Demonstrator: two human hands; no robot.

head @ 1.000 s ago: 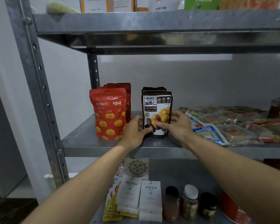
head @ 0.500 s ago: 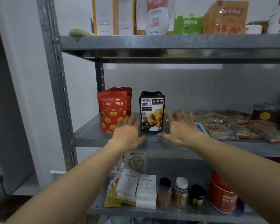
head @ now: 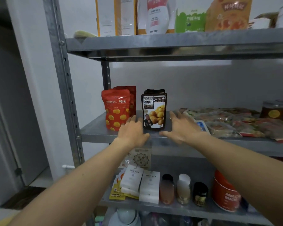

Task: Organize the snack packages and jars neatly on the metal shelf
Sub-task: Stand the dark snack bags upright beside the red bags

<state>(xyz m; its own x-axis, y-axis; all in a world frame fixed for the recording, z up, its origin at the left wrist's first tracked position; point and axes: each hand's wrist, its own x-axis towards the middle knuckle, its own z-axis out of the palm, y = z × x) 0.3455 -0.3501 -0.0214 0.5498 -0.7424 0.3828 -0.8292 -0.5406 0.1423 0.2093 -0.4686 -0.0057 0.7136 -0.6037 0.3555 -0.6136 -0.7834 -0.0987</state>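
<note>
Fingers spread and relaxed, holding nothing, a person's left hand and right hand hover at the front lip of the grey metal shelf, one on either side of a black stand-up snack pouch with a picture of yellow chestnuts. The pouch stands upright on the middle tier, its long axis vertical, just beyond and between the fingertips. Neither hand touches it, and both are about equally near. Whether the palms rest on the shelf edge cannot be told.

Large white-panel characters on the pouch read 油栗仁; the smaller brand box above them is too blurred to read. More dark pouches stand close behind it. Just left of the left hand stands a row of red stand-up pouches printed with yellow chestnuts, marked 百草味.

To the right of the right hand lies a loose heap of flat clear-wrapped snack packets, with a dark glass jar with a round yellow label behind it. This heap looks like the work remaining, and the right hand is the nearer one.

On the tier above, a white pouch with a red label reads 300g.
</note>
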